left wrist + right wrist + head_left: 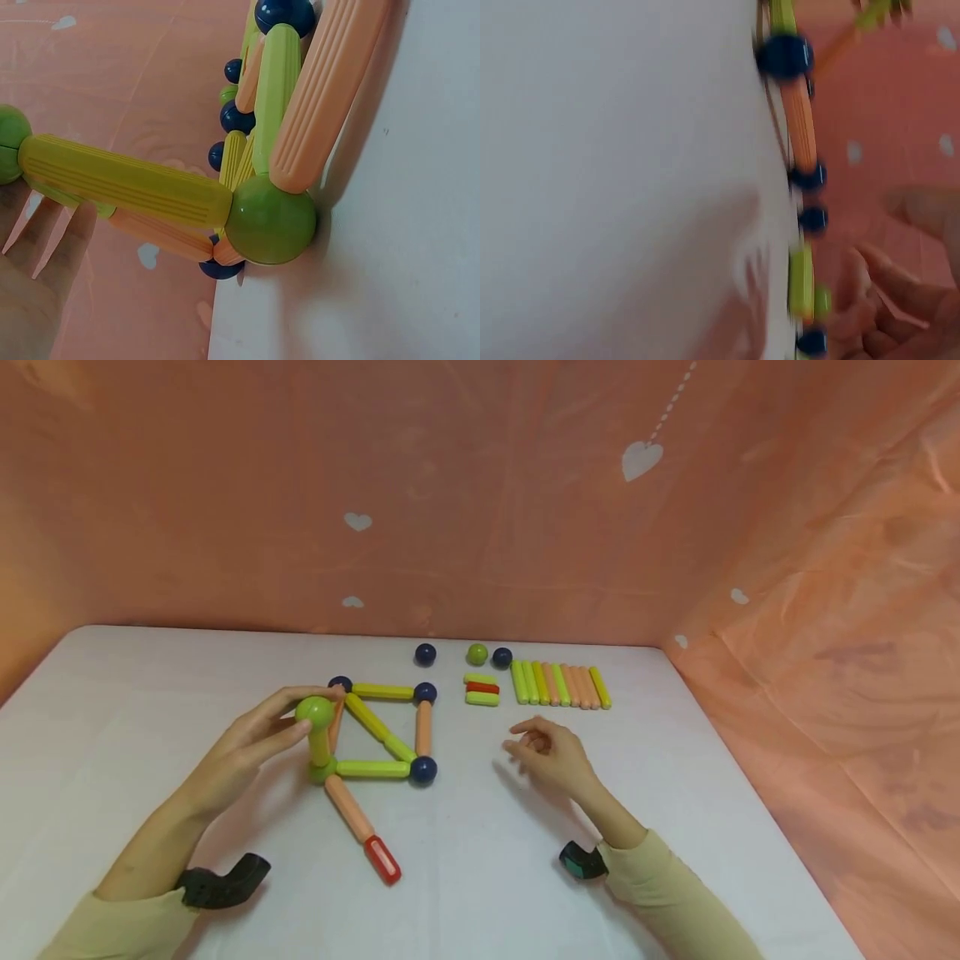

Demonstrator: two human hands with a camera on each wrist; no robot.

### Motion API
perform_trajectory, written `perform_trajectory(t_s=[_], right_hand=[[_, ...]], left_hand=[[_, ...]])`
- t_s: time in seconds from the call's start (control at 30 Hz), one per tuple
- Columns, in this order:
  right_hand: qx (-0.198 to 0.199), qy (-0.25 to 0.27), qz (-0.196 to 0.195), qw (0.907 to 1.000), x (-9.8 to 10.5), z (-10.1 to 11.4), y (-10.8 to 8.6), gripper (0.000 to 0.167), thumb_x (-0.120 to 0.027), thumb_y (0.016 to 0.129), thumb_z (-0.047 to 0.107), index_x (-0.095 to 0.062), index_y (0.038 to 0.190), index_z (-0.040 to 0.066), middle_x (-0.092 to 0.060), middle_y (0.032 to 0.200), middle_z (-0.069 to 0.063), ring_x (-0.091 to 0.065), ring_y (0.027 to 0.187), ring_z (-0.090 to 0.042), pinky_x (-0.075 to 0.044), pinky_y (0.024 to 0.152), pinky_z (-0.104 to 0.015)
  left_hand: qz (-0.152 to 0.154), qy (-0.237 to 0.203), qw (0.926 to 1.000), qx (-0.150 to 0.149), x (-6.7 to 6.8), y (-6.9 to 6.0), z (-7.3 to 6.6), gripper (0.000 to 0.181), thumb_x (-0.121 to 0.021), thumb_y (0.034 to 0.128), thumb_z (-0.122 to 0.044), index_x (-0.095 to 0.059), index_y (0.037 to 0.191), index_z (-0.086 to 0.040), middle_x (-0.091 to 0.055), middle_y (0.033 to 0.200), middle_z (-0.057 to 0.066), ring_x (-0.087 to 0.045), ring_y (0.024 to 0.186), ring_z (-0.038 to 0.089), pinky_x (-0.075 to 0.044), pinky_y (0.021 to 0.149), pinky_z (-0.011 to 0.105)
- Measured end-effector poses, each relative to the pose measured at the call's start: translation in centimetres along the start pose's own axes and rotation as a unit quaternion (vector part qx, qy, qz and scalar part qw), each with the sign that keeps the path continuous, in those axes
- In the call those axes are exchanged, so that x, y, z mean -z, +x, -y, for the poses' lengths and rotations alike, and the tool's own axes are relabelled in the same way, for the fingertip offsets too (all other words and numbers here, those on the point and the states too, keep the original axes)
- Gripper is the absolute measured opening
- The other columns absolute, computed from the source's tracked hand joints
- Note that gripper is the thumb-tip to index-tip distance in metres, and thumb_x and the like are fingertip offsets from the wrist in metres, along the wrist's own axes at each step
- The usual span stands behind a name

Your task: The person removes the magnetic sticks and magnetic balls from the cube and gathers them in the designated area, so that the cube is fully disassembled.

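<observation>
Left sleeve (127, 931) and black wrist unit (225, 885) sit closest to camera, on my side of the green corner ball (322, 769), my reference for places. Upright yellow stick (124, 180) stands on the corner ball; upper green ball (314, 712) caps it. My left hand (243, 743) pinches that upper ball between thumb and fingers. My right hand (551, 756) is well right of the corner ball, raised over the table (480, 860), fingers loosely bent, nothing in them.

Flat frame runs right and away from the corner ball: lime stick (372, 768) to a navy ball (423, 770), more sticks beyond. Orange stick (349, 808) with red end piece (383, 861) points from the corner ball toward me. Orange-and-green stick (161, 235) shows behind the upright; can't tell if it reaches the upper ball.

Handling, my read: hard plastic, light, stiff, not fragile. Balls look glossy, so likely to slip or roll; ribbed sticks should grip better. Joints are probably the weak spot. I'd hold the upright mid-length, brace the corner ball, keep side load low. Spare sticks (551, 685), far right beyond the corner ball: grab mid-length.
</observation>
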State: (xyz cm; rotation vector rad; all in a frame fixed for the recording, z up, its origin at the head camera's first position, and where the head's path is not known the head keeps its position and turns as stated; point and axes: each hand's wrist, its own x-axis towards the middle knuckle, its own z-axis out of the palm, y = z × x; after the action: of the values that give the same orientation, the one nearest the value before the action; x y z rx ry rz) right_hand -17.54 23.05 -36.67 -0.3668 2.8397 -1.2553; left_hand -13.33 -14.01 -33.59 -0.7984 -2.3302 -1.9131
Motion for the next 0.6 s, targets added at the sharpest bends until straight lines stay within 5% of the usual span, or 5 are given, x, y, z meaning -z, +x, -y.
perform_trajectory(t_s=[0.17,0.37,0.6], right_hand=[[0.06,0.071,0.11,0.9895,-2.6,2.0,-0.5,0.027,-0.069,0.088,0.018,-0.066,0.108,0.0,-0.069,0.085,-0.008,-0.059,0.071,-0.009,-0.047,0.065,-0.019],[0.076,0.115,0.182,0.9736,-5.0,4.0,-0.9,0.024,-0.07,0.088,0.018,-0.067,0.107,0.003,-0.068,0.085,-0.007,-0.056,0.071,-0.007,-0.046,0.062,-0.018],[0.109,0.081,0.276,0.9515,-7.5,5.8,-1.2,0.03,-0.076,0.083,0.02,-0.067,0.108,0.007,-0.067,0.086,0.001,-0.053,0.067,0.0,-0.045,0.061,-0.015]], left_hand=[[0.002,0.0,1.0,0.009,0.1,0.0,0.0,0.038,-0.041,0.1004,-0.005,-0.045,0.138,-0.003,-0.051,0.14,0.0,-0.042,0.129,0.003,-0.031,0.098,0.014],[0.002,-0.004,0.9999,0.011,0.1,0.0,0.1,0.038,-0.042,0.0999,-0.005,-0.048,0.137,-0.011,-0.051,0.139,-0.003,-0.043,0.129,0.004,-0.03,0.098,0.025],[-0.001,0.002,0.9999,0.014,0.1,-0.1,0.0,0.038,-0.042,0.1,-0.006,-0.049,0.136,-0.014,-0.051,0.139,-0.003,-0.045,0.127,0.003,-0.031,0.097,0.024]])
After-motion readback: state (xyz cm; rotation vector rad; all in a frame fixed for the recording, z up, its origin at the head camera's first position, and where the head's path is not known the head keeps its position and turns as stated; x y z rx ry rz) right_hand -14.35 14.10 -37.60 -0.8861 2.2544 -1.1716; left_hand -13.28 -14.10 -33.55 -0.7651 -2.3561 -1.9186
